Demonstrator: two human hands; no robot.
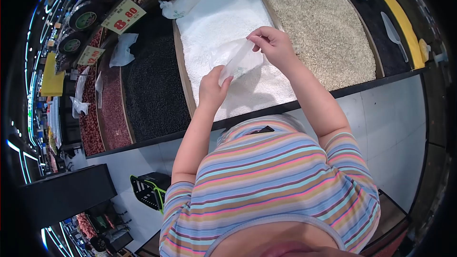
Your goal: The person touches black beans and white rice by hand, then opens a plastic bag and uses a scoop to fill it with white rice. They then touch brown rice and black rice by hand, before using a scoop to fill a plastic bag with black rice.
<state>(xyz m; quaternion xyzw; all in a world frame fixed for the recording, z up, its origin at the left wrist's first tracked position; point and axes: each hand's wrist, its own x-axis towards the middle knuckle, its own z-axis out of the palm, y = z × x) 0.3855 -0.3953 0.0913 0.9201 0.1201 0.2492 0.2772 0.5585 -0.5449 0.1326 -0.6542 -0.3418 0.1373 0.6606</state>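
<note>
Over the white rice bin (pixel 219 14), both hands grip one thin plastic bag (pixel 236 60). Left hand (pixel 213 88) pinches its lower edge, fingers closed; right hand (pixel 274 45) pinches the upper edge. Brown grain bin (pixel 328 33) alongside; black basket (pixel 151 191) on floor.

A food shop, at its loose-grain counter. Open bins sit side by side, heaped with white rice (pixel 223 19), pale brown grain (pixel 328 33), black grain (pixel 152 90) and red beans (pixel 112 112). Yellow price cards (pixel 124 15) stand over them and a scoop (pixel 392 28) lies in one. A thin plastic bag (pixel 240 59) is held above the rice, and a shopping basket (pixel 150 190) sits on the tiled floor.
</note>
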